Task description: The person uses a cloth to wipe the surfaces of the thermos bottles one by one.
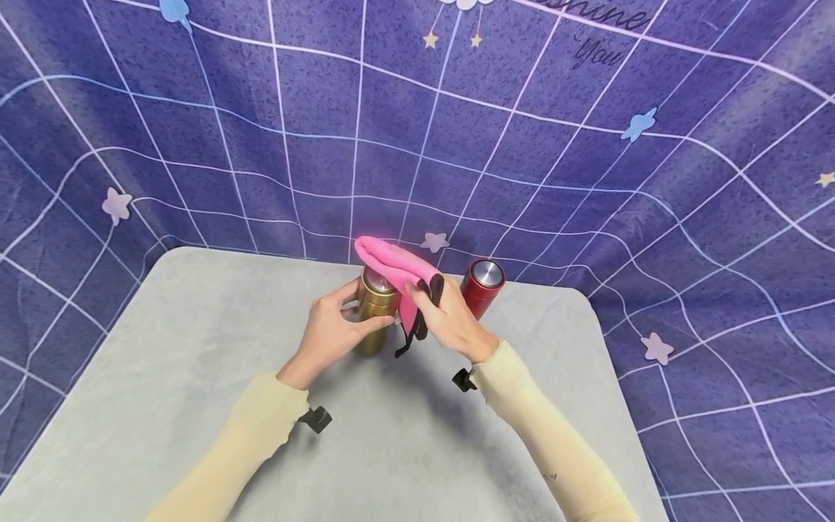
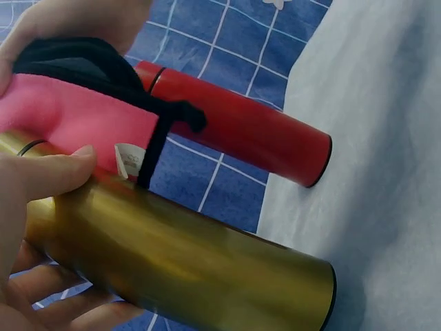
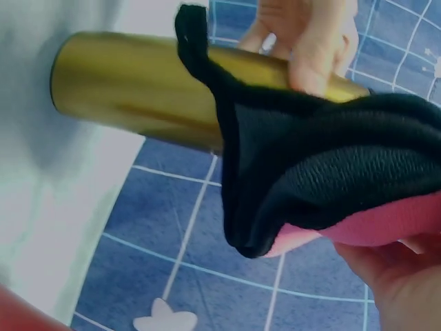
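Note:
A gold metal thermos flask (image 1: 372, 337) stands upright on the table. My left hand (image 1: 329, 330) grips it near the top, its thumb across the front and fingers round the far side. My right hand (image 1: 450, 315) holds a folded pink cloth item (image 1: 394, 259) with black edging and a black strap, slanting over part of the flask's steel lid. In the left wrist view a small white label (image 2: 129, 160) shows on the pink fabric, close to the left thumb. Behind my right hand stands a red thermos flask (image 1: 481, 290), partly hidden by that hand.
The pale grey table (image 1: 391, 449) carries both flasks near its back edge. A blue-purple curtain (image 1: 313, 87) with a line grid and stars hangs behind and at the sides. A black wrist camera (image 1: 316, 419) juts from the left sleeve, another (image 1: 464, 380) from the right.

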`<state>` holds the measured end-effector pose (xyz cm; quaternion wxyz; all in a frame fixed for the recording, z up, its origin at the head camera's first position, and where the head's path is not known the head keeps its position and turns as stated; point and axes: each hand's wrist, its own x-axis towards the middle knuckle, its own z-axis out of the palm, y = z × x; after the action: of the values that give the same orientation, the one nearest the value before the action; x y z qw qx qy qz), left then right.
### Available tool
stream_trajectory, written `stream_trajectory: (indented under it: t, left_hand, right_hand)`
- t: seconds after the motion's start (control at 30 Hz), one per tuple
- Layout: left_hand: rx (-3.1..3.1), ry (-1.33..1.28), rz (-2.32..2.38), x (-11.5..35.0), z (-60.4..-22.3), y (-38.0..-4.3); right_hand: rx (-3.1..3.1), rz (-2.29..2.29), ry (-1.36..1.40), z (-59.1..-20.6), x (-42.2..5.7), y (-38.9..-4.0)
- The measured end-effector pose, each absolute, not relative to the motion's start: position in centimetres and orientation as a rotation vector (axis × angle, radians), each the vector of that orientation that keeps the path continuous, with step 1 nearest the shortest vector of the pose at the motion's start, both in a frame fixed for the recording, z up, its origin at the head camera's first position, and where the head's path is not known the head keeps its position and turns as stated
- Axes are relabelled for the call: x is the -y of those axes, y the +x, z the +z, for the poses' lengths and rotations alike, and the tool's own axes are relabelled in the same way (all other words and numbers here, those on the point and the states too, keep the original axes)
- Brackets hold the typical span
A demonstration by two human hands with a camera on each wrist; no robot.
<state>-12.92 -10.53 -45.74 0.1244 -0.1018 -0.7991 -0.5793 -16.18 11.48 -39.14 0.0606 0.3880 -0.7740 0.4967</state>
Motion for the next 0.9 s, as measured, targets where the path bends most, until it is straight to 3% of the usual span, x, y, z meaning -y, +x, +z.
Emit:
stream_trajectory:
  t: [0.23,0.9]
  left_hand:
    - [2.297,-0.269,-1.776,10.2,-45.5,-13.2]
    - [2.347,-0.221,-1.698,10.4,-45.9,-13.5]
  right_hand:
    - [2.270,1.506,1.191,-40.3,-11.5,-15.3]
    - [2.176,0.720,1.304,-41.3,-10.3,-13.7]
